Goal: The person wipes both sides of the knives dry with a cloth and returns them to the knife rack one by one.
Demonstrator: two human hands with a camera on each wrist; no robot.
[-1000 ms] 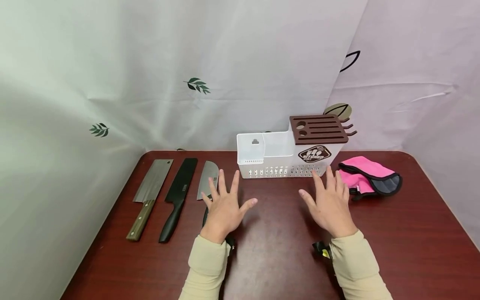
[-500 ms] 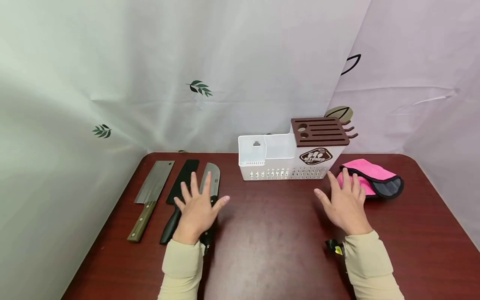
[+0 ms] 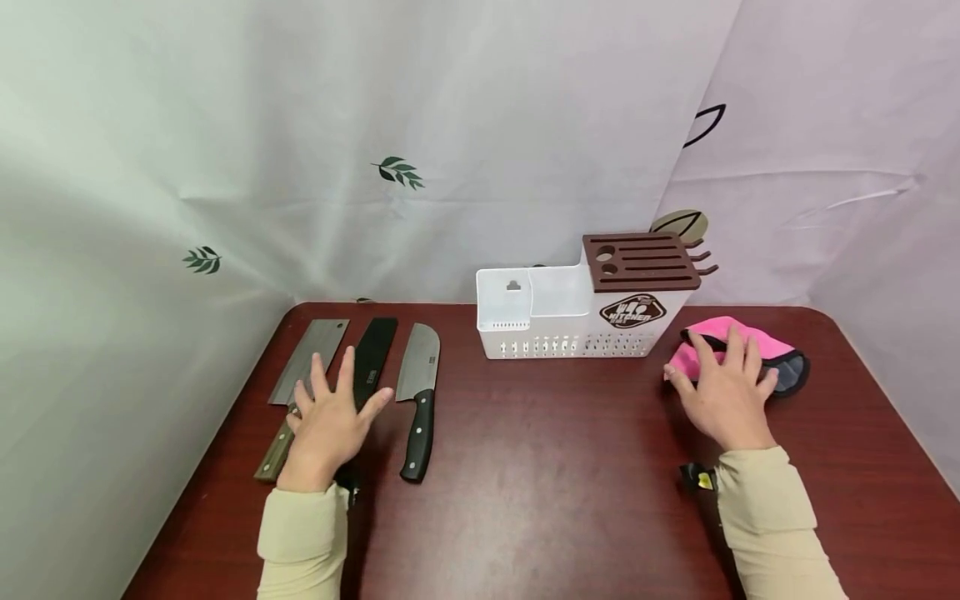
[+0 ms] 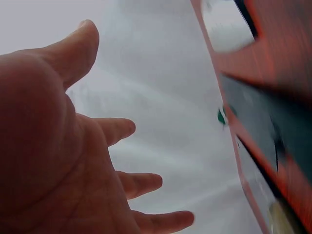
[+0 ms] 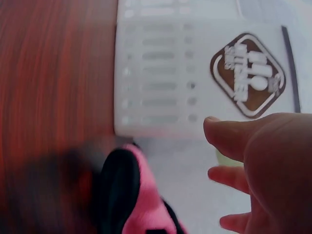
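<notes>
In the head view my left hand hovers with spread fingers over the handles of a wood-handled cleaver and a black-bladed knife, covering part of both. To its right lies a knife with a black riveted handle and a steel blade. My right hand, fingers spread, is over a pink cloth item with black trim, hiding part of it. Whether it touches the cloth cannot be told. The right wrist view shows that hand with nothing in its grasp, beside the pink item.
A white perforated kitchen rack with a slotted brown top and side hooks stands at the back of the dark red table. White patterned cloth hangs behind and along both sides.
My left hand has moved left, from the black-handled knife to over the other two knives. My right hand has moved right, over the pink cloth item. The knives and rack stay put.
</notes>
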